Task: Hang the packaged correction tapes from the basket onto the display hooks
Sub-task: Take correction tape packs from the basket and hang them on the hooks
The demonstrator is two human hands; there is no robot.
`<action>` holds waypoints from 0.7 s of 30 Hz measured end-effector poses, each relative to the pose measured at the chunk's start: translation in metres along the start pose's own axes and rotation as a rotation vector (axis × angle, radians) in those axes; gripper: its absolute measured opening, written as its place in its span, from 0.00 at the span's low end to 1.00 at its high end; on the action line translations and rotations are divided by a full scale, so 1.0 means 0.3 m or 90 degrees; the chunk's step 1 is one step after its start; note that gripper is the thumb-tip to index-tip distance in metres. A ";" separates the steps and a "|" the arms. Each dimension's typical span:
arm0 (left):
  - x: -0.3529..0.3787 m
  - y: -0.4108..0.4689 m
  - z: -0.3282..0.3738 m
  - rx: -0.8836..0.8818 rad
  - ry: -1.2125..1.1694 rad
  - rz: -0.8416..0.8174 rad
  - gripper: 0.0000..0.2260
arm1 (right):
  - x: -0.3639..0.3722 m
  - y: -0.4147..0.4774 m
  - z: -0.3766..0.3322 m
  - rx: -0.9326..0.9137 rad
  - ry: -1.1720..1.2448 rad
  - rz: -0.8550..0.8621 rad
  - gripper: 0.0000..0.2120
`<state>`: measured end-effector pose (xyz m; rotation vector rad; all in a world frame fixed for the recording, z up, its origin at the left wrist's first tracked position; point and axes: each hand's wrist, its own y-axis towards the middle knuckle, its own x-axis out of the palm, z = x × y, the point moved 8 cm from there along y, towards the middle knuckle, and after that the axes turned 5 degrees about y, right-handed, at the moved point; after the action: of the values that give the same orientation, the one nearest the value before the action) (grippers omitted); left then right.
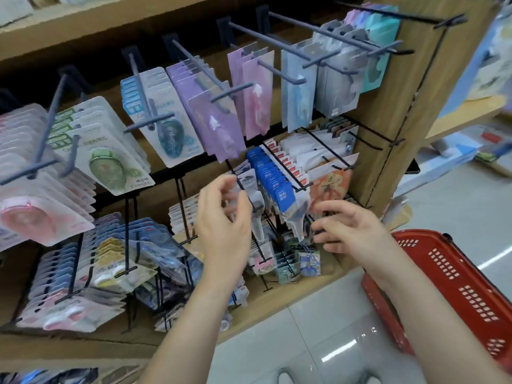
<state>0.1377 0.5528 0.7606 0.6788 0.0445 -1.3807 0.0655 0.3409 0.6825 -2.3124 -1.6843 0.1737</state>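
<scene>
Hanging is in hand: the left hand (224, 217) curls beside a grey pack (256, 200) on its hook (234, 173) (blur hides any pinch). The right hand (352, 228) is spread, empty. Next probably calls for reaching into the basket (457, 273).

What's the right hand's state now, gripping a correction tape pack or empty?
Empty. The right hand shows spread, relaxed fingers with no pack between them, in front of the lower display hooks.
</scene>
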 end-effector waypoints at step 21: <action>1.484 -0.788 0.087 0.110 0.187 -0.729 0.11 | -1.549 -0.296 0.778 0.294 -0.183 0.430 0.08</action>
<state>0.0115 0.1393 0.5001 1.0668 0.6335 -2.3740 -0.2217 -0.0390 0.4556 -2.4465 -0.7610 0.9522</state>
